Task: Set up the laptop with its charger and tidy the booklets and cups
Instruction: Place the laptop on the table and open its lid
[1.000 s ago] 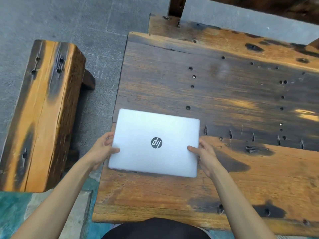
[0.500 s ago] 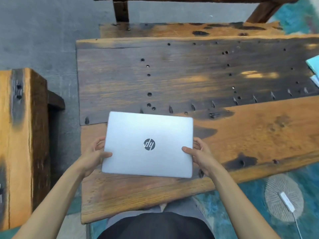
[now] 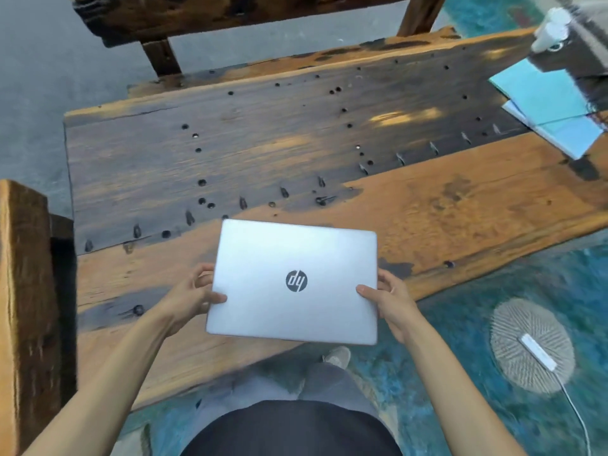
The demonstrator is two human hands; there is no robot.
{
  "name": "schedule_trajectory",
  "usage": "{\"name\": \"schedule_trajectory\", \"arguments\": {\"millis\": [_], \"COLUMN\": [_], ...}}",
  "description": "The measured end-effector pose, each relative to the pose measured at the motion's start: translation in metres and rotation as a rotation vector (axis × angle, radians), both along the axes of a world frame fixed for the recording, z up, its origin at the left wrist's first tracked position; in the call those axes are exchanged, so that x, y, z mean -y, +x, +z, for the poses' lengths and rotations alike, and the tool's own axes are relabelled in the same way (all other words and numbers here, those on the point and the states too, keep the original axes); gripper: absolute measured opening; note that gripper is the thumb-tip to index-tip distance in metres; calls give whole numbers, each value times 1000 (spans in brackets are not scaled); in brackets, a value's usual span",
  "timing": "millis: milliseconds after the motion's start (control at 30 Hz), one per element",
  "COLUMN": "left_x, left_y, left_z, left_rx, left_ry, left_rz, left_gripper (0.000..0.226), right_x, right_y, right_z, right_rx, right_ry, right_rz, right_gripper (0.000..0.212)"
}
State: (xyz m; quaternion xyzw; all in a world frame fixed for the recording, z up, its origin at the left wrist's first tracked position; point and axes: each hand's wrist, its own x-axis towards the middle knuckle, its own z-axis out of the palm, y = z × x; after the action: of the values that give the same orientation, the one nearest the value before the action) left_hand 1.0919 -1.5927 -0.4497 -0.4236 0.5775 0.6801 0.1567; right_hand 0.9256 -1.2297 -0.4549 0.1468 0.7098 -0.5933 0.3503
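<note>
Laptop (image 3: 293,282): closed, lower centre of the frame, over the near tabletop (image 3: 460,209) edge.
Your left hand (image 3: 189,299): grips its left edge.
Your right hand (image 3: 390,302): grips its right edge.
Booklets (image 3: 547,106): upper right.

The silver laptop (image 3: 292,281) was closed, lid up with its round dark logo showing, held level over the near edge of the wooden table (image 3: 460,205). Light-blue booklets (image 3: 552,110) lay overlapping at two o'clock on the tabletop. White cups (image 3: 551,32) were blurred at one o'clock. A white charger (image 3: 538,352) lay on the floor at four o'clock.
</note>
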Motion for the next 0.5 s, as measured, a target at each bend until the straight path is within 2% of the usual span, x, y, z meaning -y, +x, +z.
{"name": "schedule_trajectory", "arguments": {"millis": [200, 500], "left_x": [-100, -211], "left_y": [-57, -161], "left_z": [-1, -1], "left_rx": [0, 7], "left_ry": [8, -10], "left_rz": [-87, -340], "left_gripper": [59, 57], "right_x": [-111, -235], "right_y": [-17, -39], "right_z": [11, 13], "right_rx": [-30, -75], "right_ry": [2, 18], "right_rz": [-146, -362], "right_gripper": [40, 43]}}
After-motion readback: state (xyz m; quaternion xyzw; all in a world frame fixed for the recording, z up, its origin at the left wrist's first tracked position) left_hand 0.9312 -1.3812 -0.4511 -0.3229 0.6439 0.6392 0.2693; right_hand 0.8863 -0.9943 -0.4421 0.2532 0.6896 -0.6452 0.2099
